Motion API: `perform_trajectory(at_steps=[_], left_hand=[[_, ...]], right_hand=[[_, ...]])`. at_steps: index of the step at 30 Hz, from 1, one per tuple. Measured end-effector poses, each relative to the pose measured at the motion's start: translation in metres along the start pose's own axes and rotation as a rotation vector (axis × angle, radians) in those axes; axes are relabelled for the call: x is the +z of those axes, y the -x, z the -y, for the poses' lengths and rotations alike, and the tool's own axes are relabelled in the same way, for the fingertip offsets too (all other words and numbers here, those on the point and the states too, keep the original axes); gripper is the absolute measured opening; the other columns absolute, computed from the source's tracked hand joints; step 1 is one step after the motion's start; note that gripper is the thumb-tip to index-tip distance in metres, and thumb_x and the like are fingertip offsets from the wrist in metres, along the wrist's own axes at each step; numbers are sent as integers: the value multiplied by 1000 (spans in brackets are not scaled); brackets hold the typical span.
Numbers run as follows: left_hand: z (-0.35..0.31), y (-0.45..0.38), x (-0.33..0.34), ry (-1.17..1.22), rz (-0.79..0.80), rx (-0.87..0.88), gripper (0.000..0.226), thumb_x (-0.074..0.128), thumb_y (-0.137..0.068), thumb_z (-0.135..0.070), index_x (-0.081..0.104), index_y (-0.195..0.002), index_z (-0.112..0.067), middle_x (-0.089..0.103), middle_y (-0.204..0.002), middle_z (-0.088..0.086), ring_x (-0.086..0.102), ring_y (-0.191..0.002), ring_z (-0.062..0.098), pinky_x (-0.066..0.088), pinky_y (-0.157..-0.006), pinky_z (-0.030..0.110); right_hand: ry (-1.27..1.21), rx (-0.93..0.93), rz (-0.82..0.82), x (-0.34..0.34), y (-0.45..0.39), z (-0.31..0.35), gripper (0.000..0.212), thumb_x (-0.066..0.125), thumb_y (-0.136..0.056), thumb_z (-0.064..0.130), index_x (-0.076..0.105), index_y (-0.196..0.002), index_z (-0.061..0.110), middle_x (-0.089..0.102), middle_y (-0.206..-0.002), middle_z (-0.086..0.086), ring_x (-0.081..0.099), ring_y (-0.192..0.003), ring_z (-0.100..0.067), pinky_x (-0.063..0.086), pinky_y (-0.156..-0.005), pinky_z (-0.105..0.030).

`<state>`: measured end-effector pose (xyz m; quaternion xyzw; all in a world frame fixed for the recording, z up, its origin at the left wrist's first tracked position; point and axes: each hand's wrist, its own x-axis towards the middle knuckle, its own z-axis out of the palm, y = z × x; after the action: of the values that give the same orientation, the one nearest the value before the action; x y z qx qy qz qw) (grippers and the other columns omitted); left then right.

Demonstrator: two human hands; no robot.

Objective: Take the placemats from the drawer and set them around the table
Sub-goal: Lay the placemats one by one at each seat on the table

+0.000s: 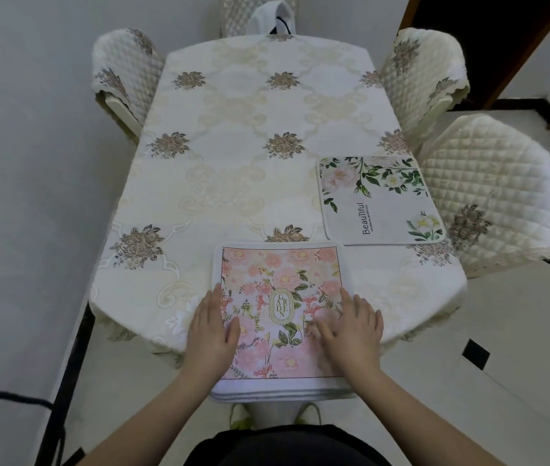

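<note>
Both my hands lie flat and open on a stack of soft fabric placemats, the top one printed with pink flowers and a gold "GARDEN" oval (280,314), which sits at the near end of the long table under its cream embroidered tablecloth (233,136). My left hand (211,331) presses the left border of the stack with the thumb across the printed edge; my right hand (351,327) rests palm down on the right half, fingers spread, gripping nothing. The stack overhangs the table's near edge toward me, and I can see several layered edges at its front, so more than one mat remains here, though I cannot count them. One white placemat with green leaves and the word "Beautiful" (381,200) already lies flat at the right side, just in front of a quilted cream chair (495,193). I judge I am partway through: one place set, the others bare. The next move calls for peeling only the top mat off the pile, pinching a corner while the other hand holds the rest down, then laying it square before another chair. The soft mats may cling together, so two could lift at once.
</note>
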<state>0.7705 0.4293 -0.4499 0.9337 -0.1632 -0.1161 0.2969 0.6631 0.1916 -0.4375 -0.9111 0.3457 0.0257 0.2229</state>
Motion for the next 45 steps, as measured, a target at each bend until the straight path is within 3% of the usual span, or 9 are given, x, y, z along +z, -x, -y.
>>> perform_trajectory(at_steps=[3, 5, 8, 10, 13, 17, 22, 30, 45], left_hand=[[-15, 3, -12, 111, -42, 89, 60, 42, -100, -34, 20, -155, -25, 25, -159, -1, 18, -144, -3, 18, -113, 14], [-21, 5, -18, 185, -66, 116, 59, 51, -100, -21, 23, -152, -27, 26, -156, -6, 16, -138, -16, 16, -105, 1], [-22, 1, -22, 370, -55, -68, 68, 57, -98, -22, 20, -153, -33, 34, -150, -11, 41, -133, 1, 38, -108, 26], [-21, -5, -23, 473, -32, -231, 74, 60, -96, -30, 14, -155, -35, 41, -149, -10, 59, -120, 12, 53, -94, 40], [-21, -10, -27, 390, 58, -310, 76, 59, -96, -37, 14, -156, -29, 59, -135, -3, 65, -109, 18, 51, -83, 29], [-19, -10, -28, 365, 88, -320, 69, 58, -98, -31, 19, -154, -34, 61, -135, -3, 62, -115, 15, 48, -91, 28], [-26, 0, -45, 442, 7, -342, 65, 57, -99, -20, 24, -152, -37, 68, -119, -3, 66, -98, 6, 44, -68, 5], [-13, 30, -87, 661, -139, -399, 56, 59, -98, -20, 37, -142, -47, 75, -108, -1, 75, -89, 19, 60, -78, 50], [66, 130, -163, 836, -292, -518, 53, 58, -98, -18, 39, -142, -41, 75, -103, -1, 76, -80, 26, 61, -59, 43]], right_hand=[[-490, 72, 45, -21, -6, -4, 72, 56, -93, 48, 24, -152, 21, 42, -143, -7, 50, -123, -21, 43, -97, -33], [-653, 119, 66, -33, -12, -11, 66, 59, -95, 35, 28, -151, 21, 53, -132, 0, 59, -103, -11, 46, -78, -20], [-655, 138, 129, -38, -24, -24, 52, 56, -97, 32, 42, -145, 20, 60, -116, 8, 58, -90, 0, 41, -68, -13], [-625, 125, 186, -39, -29, -30, 47, 55, -97, 35, 47, -142, 23, 62, -119, 5, 60, -89, -3, 43, -68, -17], [-533, 51, 284, -40, -30, -31, 51, 56, -96, 39, 40, -145, 31, 66, -111, 9, 63, -86, -2, 46, -65, -17], [-461, -13, 297, -35, -28, -27, 68, 57, -96, 36, 21, -153, 27, 65, -118, 5, 62, -90, -11, 49, -74, -22], [-523, -119, 297, -46, -30, -18, 70, 60, -94, 32, 20, -151, 39, 67, -110, 13, 61, -83, 6, 45, -63, -8], [-581, -274, 315, -72, -31, 20, 70, 63, -94, 24, 23, -150, 39, 64, -96, 26, 62, -74, 18, 45, -59, -2], [-445, -482, 426, -32, 33, 146, 66, 63, -94, 31, 27, -148, 41, 69, -91, 17, 70, -66, -1, 58, -54, -25]])
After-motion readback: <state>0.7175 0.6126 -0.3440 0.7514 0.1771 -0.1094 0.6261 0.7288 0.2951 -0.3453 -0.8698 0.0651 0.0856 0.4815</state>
